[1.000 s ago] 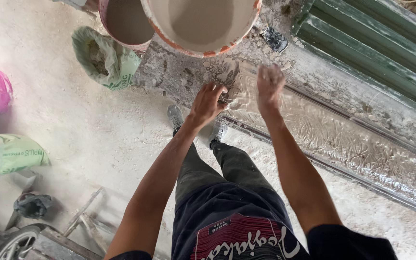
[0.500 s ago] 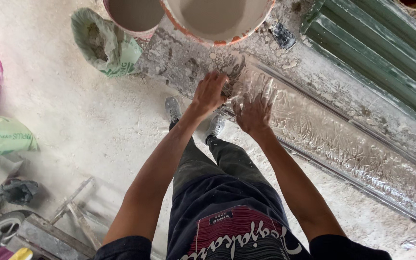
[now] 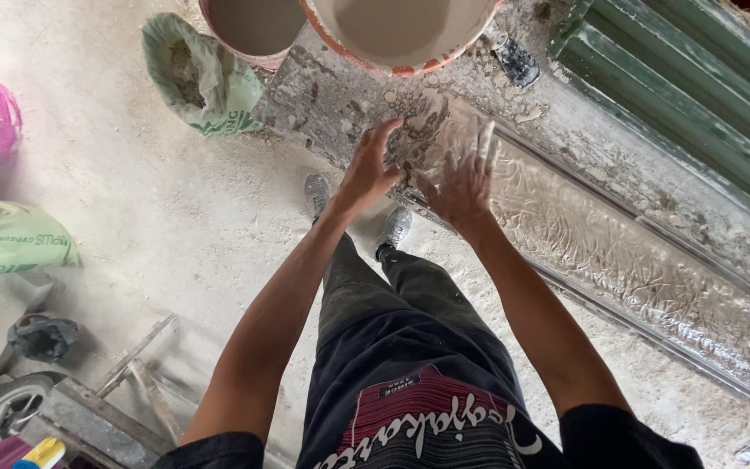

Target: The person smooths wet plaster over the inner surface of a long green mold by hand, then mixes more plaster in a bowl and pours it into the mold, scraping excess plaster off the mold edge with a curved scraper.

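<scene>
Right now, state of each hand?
Left hand: open, fingers spread, holding nothing, on the plaster-caked bench.
Right hand: open, holding nothing, over the long mould.

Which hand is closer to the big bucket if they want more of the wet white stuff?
Probably the left hand: it sits nearer the big bucket, fingers spread and empty. The right hand is over the long wet mould.
</scene>
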